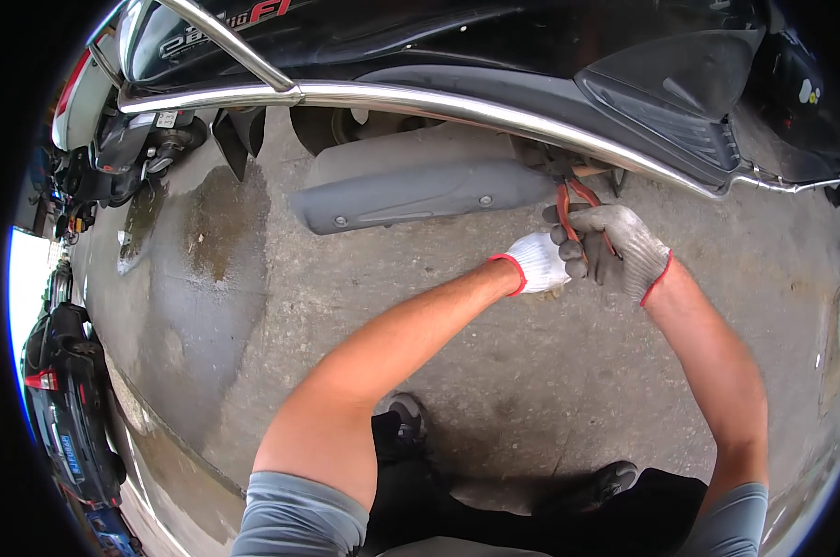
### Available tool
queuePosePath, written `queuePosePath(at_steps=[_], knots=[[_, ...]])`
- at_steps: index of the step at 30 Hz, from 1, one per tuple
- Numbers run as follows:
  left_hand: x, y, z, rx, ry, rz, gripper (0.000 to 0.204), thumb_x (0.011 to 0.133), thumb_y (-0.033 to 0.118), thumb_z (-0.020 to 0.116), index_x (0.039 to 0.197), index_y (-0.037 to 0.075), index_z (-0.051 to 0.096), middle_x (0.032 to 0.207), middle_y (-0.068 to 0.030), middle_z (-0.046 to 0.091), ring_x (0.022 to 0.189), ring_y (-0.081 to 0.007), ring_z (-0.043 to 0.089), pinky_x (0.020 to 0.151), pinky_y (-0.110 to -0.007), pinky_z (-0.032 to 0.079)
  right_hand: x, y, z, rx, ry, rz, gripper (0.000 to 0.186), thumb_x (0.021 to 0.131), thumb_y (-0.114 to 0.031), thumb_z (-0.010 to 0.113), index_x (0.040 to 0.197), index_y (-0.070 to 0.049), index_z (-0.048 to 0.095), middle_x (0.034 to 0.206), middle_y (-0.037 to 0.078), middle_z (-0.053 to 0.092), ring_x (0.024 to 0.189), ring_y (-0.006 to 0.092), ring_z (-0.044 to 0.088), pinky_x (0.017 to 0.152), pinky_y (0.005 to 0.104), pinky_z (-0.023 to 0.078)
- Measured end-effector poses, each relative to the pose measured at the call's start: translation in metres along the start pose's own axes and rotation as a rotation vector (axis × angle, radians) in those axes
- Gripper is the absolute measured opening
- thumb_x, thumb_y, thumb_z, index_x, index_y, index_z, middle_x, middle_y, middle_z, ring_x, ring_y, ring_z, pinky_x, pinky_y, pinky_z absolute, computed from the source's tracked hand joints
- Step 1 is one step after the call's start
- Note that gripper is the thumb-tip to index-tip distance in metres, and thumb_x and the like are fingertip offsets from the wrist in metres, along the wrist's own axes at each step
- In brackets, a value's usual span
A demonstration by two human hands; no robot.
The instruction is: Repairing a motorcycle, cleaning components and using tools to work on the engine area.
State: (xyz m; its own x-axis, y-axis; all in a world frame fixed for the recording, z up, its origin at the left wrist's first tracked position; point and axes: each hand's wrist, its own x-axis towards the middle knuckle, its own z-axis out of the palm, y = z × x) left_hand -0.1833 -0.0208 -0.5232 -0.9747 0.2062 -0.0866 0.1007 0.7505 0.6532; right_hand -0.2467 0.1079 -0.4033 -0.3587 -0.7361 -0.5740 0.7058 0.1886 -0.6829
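My right hand [624,243], in a worn grey knit glove with a red cuff, is closed around pliers [563,208] with red handles. The pliers' jaws point up at the underside of a black scooter [513,42], by the front end of its dark grey exhaust muffler [410,200]. Just left of the pliers is my left hand [537,264], in a white glove with a red cuff. Its fingers are hidden beside and behind the right hand, so whether they hold anything does not show.
A chrome guard rail [420,99] runs along the scooter's side above the muffler. Wet patches [211,223] mark the concrete floor on the left. Another motorbike [150,153] stands at the far left, and a dark car [71,399] below it. My shoes [408,418] are near the lower edge.
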Motion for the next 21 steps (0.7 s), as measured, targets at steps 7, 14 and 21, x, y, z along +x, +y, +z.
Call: queuePosePath(at_steps=[7,14,21], knots=[[0.005,0.012,-0.01,-0.172,-0.085,-0.2,0.037,0.083,0.036,0.058,0.1,0.003,0.064,0.095,-0.0194,0.067,0.087,-0.0364,0.063,0.076,-0.043,0.049,-0.009,-0.056,-0.014,-0.386,0.114,0.141,0.019,0.087,-0.012,0.057,0.102,0.001,0.053,0.078,0.008,0.058,0.06,0.0143,0.058,0.045,0.0274,0.045],[0.014,0.02,-0.011,-0.206,-0.143,-0.278,0.04,0.083,0.038,0.059,0.092,-0.001,0.063,0.084,-0.0224,0.065,0.076,-0.0361,0.062,0.071,-0.042,0.047,-0.014,-0.006,-0.056,-0.537,0.228,-0.112,0.034,0.087,-0.014,0.062,0.115,0.002,0.053,0.084,0.01,0.063,0.071,0.018,0.066,0.058,0.0317,0.054],[0.018,0.0,0.018,-0.528,-0.167,-0.335,0.036,0.099,0.032,0.048,0.088,0.0,0.061,0.075,-0.0004,0.061,0.068,-0.0081,0.054,0.063,-0.028,0.043,-0.025,0.078,-0.141,-1.07,0.503,0.127,0.037,0.09,-0.027,0.057,0.118,-0.003,0.056,0.094,0.017,0.066,0.079,0.027,0.067,0.069,0.0373,0.052]])
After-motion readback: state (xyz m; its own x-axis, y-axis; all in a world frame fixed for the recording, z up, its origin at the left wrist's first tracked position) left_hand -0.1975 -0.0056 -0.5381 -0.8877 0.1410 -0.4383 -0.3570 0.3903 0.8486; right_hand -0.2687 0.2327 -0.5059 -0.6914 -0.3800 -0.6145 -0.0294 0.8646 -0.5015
